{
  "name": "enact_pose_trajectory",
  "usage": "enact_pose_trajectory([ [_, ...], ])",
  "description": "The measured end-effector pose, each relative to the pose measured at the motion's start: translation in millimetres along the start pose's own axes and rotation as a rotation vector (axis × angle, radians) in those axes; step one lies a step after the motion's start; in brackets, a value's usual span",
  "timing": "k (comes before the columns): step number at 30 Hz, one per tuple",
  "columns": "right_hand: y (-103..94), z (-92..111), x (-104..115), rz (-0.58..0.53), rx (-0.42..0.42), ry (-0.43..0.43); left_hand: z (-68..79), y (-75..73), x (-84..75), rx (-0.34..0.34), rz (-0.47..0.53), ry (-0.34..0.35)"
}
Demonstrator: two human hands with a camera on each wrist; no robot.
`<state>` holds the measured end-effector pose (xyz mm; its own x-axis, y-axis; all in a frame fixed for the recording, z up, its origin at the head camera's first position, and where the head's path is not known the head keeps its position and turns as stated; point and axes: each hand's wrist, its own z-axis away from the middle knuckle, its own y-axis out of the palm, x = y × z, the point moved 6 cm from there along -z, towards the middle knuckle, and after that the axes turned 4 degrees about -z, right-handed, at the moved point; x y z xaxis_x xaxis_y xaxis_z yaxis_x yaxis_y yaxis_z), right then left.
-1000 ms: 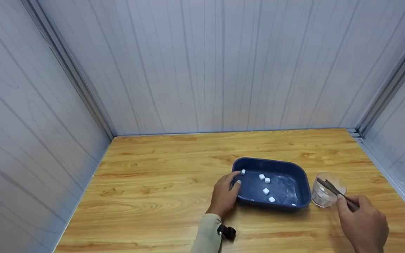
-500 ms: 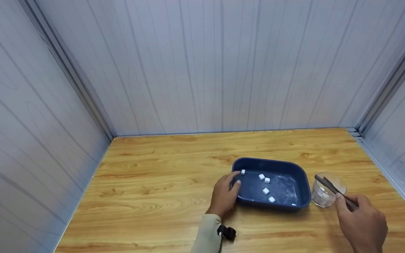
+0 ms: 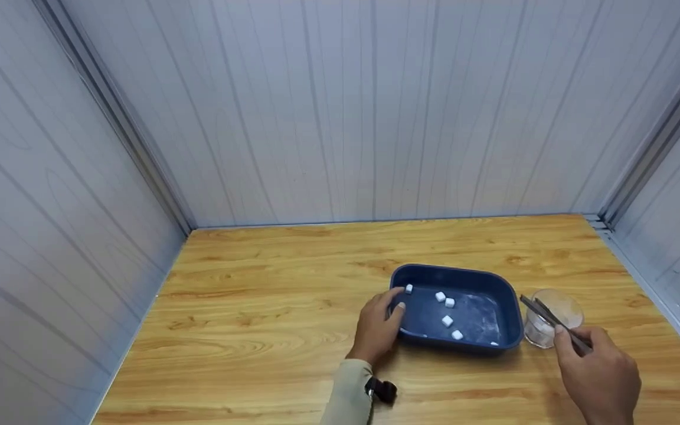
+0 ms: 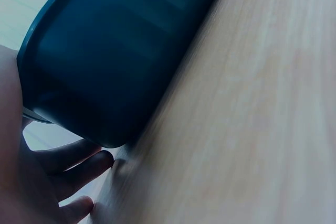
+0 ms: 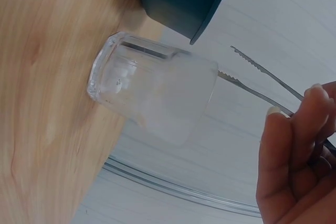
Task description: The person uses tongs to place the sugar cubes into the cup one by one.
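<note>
My left hand (image 3: 378, 330) holds the left end of a dark blue rectangular tray (image 3: 458, 274), thumb and a finger over the rim; the left wrist view shows other fingers beside the outer wall. Inside the tray lie several small white cubes (image 3: 447, 321). In my right hand (image 3: 602, 375) are metal tongs (image 3: 552, 319) with serrated tips. The right wrist view shows the tips parted with nothing between them. In the head view they overlap the tray's right rim and the clear glass (image 5: 157, 87) standing beside it. White pieces (image 5: 118, 77) lie at the glass's bottom.
The wood-grain table (image 3: 257, 307) extends to the left of the tray and behind it. Pale panel walls (image 3: 340, 118) close off the back and both sides. A black band (image 3: 380, 389) with a small block is on the left wrist.
The right hand and tongs have shifted left, their tips passing from over the glass toward the tray's right rim. Left hand and tray stay in place.
</note>
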<state>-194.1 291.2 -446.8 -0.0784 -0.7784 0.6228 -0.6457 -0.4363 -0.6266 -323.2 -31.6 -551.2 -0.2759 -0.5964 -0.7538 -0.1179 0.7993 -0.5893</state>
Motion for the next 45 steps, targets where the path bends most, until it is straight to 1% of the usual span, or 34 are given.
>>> enact_pose_trajectory([
  [11, 2.4, 4, 6, 0.016, 0.012, 0.005, -0.1, 0.3, 1.0, -0.003, 0.001, 0.001],
  [20, 15.0, 13, 15, -0.012, 0.030, -0.057, 0.2, 1.7, 3.4, 0.003, 0.003, -0.011],
  [28, 20.3, 18, 16, -0.028, 0.045, -0.044, -0.5, 2.8, 2.4, 0.007, 0.000, -0.002],
  [34, 25.0, 17, 18, -0.006, 0.082, -0.040, -0.8, 1.5, 1.7, 0.002, -0.003, -0.010],
  [38, 27.4, 16, 22, -0.018, 0.098, -0.066, -1.0, 1.2, 1.2, 0.003, -0.002, -0.008],
  [45, 30.4, 17, 26, -0.044, 0.099, -0.141, -1.2, 3.0, 2.8, 0.008, 0.000, -0.016],
])
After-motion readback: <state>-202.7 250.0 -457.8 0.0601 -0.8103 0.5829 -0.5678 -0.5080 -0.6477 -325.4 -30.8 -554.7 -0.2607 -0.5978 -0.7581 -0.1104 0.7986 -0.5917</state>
